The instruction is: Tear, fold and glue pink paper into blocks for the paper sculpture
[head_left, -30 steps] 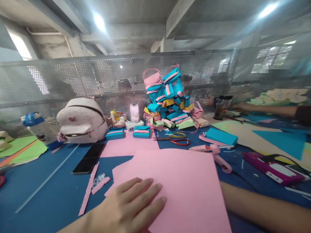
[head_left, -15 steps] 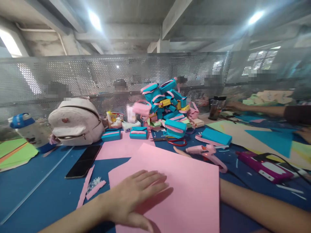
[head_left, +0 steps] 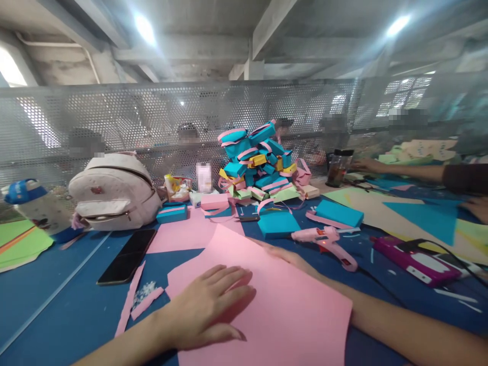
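A large pink paper sheet (head_left: 290, 315) lies before me, its right side bowed up. My left hand (head_left: 209, 307) rests flat on it with the fingers stretched out. My right hand (head_left: 284, 254) is at the sheet's far edge, fingers extended to the left and partly hidden behind the paper; the forearm runs along the sheet's right side. Just beyond that hand lies a blue paper bag (head_left: 279, 225) with a pink strap. A pink glue gun (head_left: 324, 241) with a small red light lies to its right.
Behind stands a heap of small paper bags (head_left: 263, 168). At left are a white backpack (head_left: 114, 190), a bottle (head_left: 41, 211) and a phone (head_left: 127, 255). A purple device (head_left: 415, 262) lies right, near another person's arm (head_left: 404, 170).
A pink bag has dropped from the heap onto a small blue box, and a blue bag has tumbled forward over the scissors. My right hand shows more, and the sheet's right side has bowed up.
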`<action>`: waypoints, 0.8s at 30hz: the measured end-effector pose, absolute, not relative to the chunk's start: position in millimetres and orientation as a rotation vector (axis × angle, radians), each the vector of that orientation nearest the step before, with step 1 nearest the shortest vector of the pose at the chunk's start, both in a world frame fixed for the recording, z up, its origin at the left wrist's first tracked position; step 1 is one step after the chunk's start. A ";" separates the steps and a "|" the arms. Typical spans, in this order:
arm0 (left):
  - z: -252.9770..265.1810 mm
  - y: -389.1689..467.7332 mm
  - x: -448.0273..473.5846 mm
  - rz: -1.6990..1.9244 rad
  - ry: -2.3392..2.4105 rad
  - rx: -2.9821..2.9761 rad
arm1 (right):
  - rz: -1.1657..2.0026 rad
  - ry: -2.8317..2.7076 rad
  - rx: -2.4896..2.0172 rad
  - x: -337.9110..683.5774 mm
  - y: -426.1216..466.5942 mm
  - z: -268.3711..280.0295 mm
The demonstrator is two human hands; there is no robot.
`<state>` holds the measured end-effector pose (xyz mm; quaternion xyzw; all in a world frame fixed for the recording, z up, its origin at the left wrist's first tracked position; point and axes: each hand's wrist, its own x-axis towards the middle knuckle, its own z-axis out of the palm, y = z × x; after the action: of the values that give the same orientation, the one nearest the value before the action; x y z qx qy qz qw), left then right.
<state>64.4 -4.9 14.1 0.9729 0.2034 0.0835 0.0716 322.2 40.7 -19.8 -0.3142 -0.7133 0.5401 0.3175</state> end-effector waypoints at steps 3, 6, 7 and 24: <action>13.5 -6.2 66.4 0.268 0.625 2.944 | 1.466 -1.862 -0.789 317.7 30.0 -8.3; 11.6 -7.0 67.1 0.219 0.622 2.955 | 0.999 -2.178 -0.952 325.8 28.0 26.0; 10.9 -7.1 66.9 0.202 0.625 2.950 | 0.704 -2.293 -1.002 330.8 32.9 40.7; 10.6 -11.4 61.3 0.308 0.646 2.796 | 0.147 -2.912 -1.436 355.0 202.7 121.6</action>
<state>61.3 -11.4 10.6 0.9609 0.2221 0.1059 0.1273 355.0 202.7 121.6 -0.4413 -0.8946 0.0453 -0.0543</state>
